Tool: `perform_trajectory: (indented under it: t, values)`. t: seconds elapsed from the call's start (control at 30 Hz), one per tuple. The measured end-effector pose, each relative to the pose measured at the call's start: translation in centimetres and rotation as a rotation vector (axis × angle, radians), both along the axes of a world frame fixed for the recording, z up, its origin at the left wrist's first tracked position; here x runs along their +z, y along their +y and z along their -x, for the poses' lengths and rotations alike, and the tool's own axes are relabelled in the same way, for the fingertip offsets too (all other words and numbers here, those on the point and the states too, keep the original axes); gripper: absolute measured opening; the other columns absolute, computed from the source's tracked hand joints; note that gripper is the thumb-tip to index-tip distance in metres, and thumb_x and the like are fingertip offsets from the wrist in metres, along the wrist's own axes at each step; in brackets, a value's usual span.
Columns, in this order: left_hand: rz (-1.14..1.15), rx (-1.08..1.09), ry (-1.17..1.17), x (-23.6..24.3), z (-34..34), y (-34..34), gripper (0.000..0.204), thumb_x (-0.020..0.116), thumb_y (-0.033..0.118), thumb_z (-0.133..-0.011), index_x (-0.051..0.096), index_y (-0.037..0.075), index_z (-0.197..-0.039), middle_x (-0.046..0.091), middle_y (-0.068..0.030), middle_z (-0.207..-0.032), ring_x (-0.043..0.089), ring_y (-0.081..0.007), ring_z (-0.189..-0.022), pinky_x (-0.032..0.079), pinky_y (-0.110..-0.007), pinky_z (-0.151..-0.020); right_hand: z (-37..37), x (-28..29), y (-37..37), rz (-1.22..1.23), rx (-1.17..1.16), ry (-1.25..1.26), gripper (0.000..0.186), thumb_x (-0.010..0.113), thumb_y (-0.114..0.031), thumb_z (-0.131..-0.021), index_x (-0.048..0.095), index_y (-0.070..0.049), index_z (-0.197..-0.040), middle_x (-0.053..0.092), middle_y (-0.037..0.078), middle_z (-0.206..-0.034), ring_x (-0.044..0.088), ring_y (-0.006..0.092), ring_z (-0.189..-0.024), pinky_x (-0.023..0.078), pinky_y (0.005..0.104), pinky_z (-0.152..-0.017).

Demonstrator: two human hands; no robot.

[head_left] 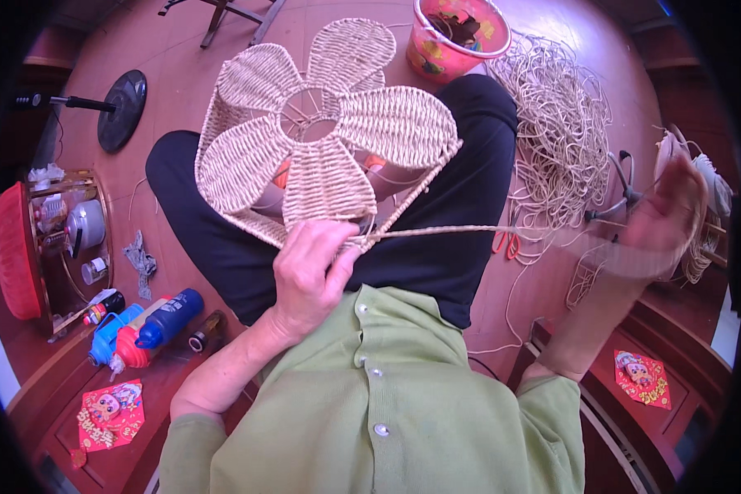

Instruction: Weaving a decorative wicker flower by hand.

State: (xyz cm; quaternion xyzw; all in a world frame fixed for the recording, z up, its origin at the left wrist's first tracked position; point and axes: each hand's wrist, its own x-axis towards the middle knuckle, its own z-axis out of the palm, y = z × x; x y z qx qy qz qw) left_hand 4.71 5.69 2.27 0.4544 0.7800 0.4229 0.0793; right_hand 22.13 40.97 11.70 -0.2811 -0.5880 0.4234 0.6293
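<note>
A flower-shaped woven piece point(329, 177) of pale twisted cord rests over my lap, its petals set around a round opening. Woven side walls show beneath the petals, on a frame with a straight edge at the right. My left hand point(309, 267) grips its near edge below the lowest petal, thumb and fingers closed there. From that spot a cord point(436, 231) runs taut to the right, toward my raised right hand point(671, 206). That hand is smeared by motion; it looks closed on the cord, though its fingers are not sharp.
A big heap of loose cord point(552, 132) lies on the floor at the right, with orange-handled scissors point(506, 244) nearby. A pink bucket point(457, 41) stands at the far side. Flasks point(169, 317) and a rack point(70, 222) are at the left, near a round black base point(123, 111).
</note>
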Motion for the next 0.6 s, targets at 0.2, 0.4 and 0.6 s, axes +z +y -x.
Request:
perform_trajectory:
  t: [0.2, 0.4, 0.6]
  values:
    - [-0.200, 0.108, -0.124, -1.2, -0.5, -1.1, 0.028, 0.072, -0.005, -0.081, 0.064, 0.002, -0.107, 0.071, -0.0097, -0.101, 0.069, -0.0296, -0.094, 0.053, -0.038, -0.080, 7.8, -10.3, -17.1, -0.444, 0.920, -0.581, 0.028, 0.079, -0.002, -0.072, 0.076, -0.008, -0.099, 0.072, 0.005, -0.093, 0.068, 0.0231, -0.082, 0.057, 0.0338, -0.070]
    - [-0.044, 0.025, 0.002, -1.4, -1.0, -0.9, 0.035, 0.069, -0.007, -0.080, 0.064, 0.002, -0.114, 0.069, -0.0131, -0.108, 0.066, -0.0309, -0.100, 0.051, -0.040, -0.089, 8.3, -10.1, -17.7, -0.543, 0.919, -0.727, 0.025, 0.075, -0.004, -0.076, 0.065, -0.005, -0.099, 0.066, 0.007, -0.091, 0.063, 0.0294, -0.075, 0.054, 0.0397, -0.067]
    - [0.157, -0.029, -0.081, -0.1, -1.2, 0.0, 0.046, 0.069, 0.000, -0.077, 0.063, 0.003, -0.123, 0.065, -0.0116, -0.112, 0.059, -0.0305, -0.106, 0.042, -0.040, -0.094, 8.8, -9.7, -15.6, -0.034, 1.095, -1.049, 0.021, 0.065, -0.002, -0.091, 0.047, -0.001, -0.102, 0.063, 0.016, -0.083, 0.066, 0.0397, -0.078, 0.051, 0.0452, -0.068]
